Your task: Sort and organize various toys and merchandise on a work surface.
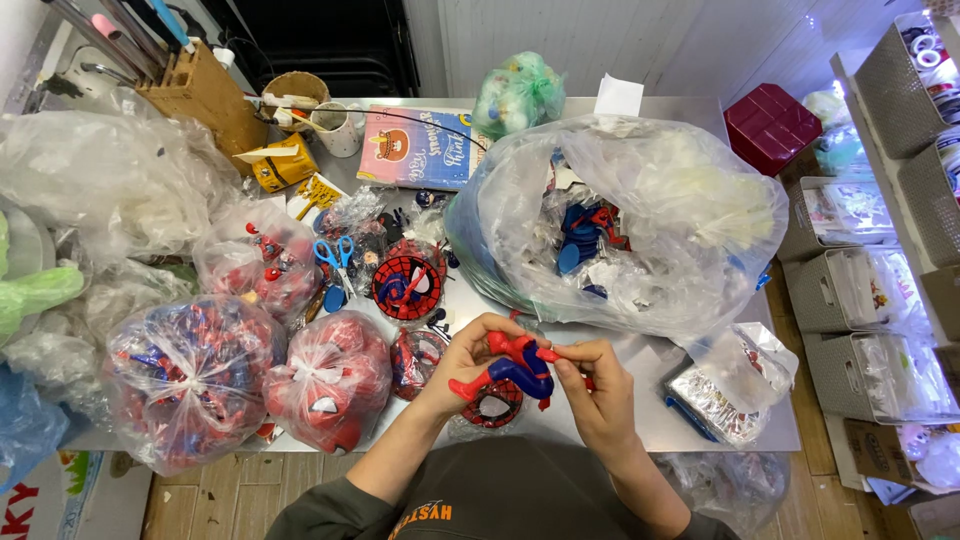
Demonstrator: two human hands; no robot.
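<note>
so both hands are up over the front edge of the table [660, 425], working on a little red and blue toy figure [518, 368]. left hand [462, 362] has its grip closed round the figure's lower half, thumb on top, red leg poking out toward the wrist side. right hand [598, 385] is pinched shut on the other end w/ fingertips, looks like near the arm or head bit, can't tell exactly which part bc the fingers cover it.

figure's held in the air just above a round red web-pattern piece [493, 403] lying on the table, not touching it afaict.

handling wise: looks like hard molded plastic, prob v light, stiff, a bit glossy so maybe slippery. thin limbs look like the weak spots, so i'd guess grabbing the torso is safer than yanking a leg.

around it: tied clear bags of red/blue toy parts [190, 385] and [328, 380] on the left, a huge clear bag [650, 220] behind, blue scissors [335, 255], another round web-face piece [407, 283], a foil packet [715, 405] to the right, grey bins [850, 290] off the table's right side.
</note>
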